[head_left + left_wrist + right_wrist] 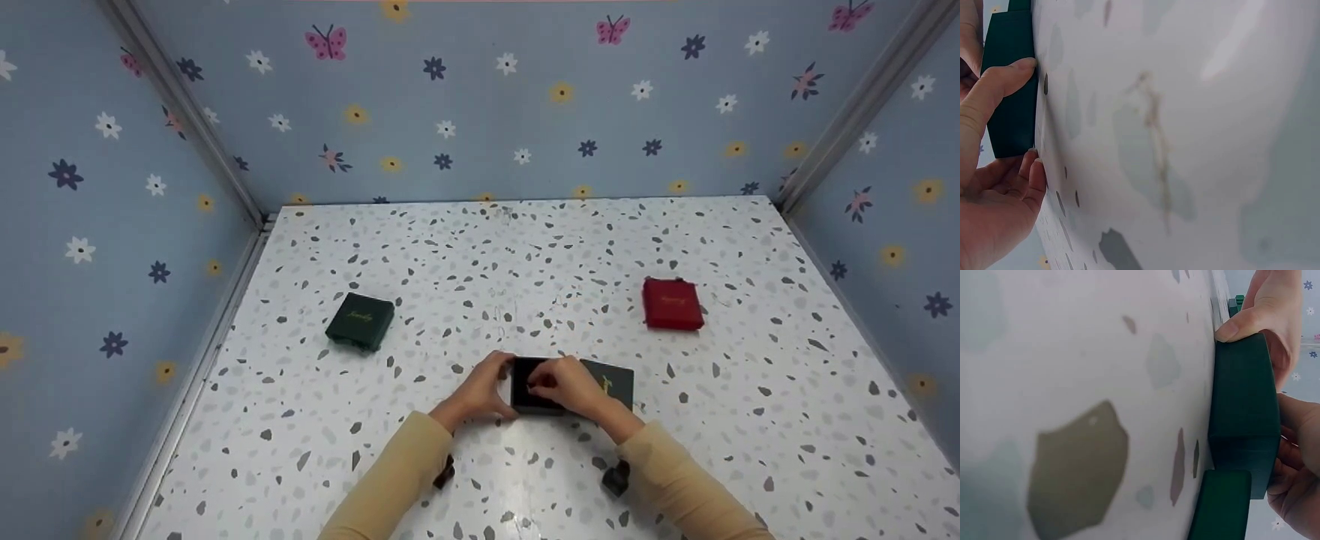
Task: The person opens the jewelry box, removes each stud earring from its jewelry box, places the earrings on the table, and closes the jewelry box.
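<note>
A dark green jewelry box (pixel 537 409) with a black interior stands open on the table. Its lid (pixel 619 384), with gold lettering, lies out to the right. My left hand (pixel 484 386) holds the box's left end, thumb on the near side and fingers on the far side. In the left wrist view the thumb presses the green box wall (pixel 1012 121). Over the box's interior, my right hand (pixel 571 382) has curled fingers, with thumb and forefinger pinching a small thing (pixel 530 388) too tiny to make out. The right wrist view shows the box (pixel 1244 394) hiding those fingertips.
A closed green box (pixel 361 321) with gold lettering lies on the left of the speckled table (pixel 480 285). A closed red box (pixel 673 304) lies on the right. Flower-patterned panels (pixel 510 97) wall the table at the back and both sides.
</note>
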Available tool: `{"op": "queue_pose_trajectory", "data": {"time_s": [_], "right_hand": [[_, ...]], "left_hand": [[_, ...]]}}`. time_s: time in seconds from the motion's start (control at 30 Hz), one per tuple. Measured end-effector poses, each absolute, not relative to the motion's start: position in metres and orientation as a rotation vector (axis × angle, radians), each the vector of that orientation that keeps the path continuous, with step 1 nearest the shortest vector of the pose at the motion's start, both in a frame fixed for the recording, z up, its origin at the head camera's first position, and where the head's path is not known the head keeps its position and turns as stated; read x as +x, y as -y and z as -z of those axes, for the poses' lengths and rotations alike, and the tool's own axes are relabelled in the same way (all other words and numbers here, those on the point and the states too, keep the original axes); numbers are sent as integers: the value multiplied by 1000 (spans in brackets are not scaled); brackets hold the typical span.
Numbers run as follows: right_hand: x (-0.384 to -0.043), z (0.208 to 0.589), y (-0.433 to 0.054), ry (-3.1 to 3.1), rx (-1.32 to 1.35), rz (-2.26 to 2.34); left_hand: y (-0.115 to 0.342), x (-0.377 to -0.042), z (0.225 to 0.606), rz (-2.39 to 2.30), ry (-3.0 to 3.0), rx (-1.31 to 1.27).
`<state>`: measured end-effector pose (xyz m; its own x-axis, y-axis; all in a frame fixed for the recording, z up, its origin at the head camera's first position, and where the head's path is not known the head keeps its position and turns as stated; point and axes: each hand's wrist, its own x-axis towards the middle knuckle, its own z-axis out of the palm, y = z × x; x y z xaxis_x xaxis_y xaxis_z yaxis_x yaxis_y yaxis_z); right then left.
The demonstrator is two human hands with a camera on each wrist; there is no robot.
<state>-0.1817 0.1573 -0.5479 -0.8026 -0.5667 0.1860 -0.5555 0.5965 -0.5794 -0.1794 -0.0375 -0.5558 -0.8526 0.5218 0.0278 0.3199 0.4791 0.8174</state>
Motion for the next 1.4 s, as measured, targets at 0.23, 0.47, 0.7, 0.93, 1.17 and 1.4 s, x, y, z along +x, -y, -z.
{"op": "queue_pose_trajectory", "data": {"time_s": [0.23, 0.47, 0.7, 0.93, 1.17, 1.4], "right_hand": [[-181, 549, -157, -2839, -1029, 959], [-181, 549, -157, -2844, -1032, 954], [-181, 550, -157, -2852, -1041, 952], [-181, 550, -157, -2849, -1060, 947], [-180, 550, -157, -2856, -1082, 997], [-180, 551, -158, -2858, -1062, 1013]], "left_hand": [[38, -179, 556, -1342, -2491, 736], [38, -179, 557, -1359, -2483, 744], [38, -180, 558, -1319, -2495, 734], [38, -180, 558, -1317, -2507, 743], [37, -180, 557, -1297, -2514, 732], [38, -179, 555, -1310, -2506, 717]]}}
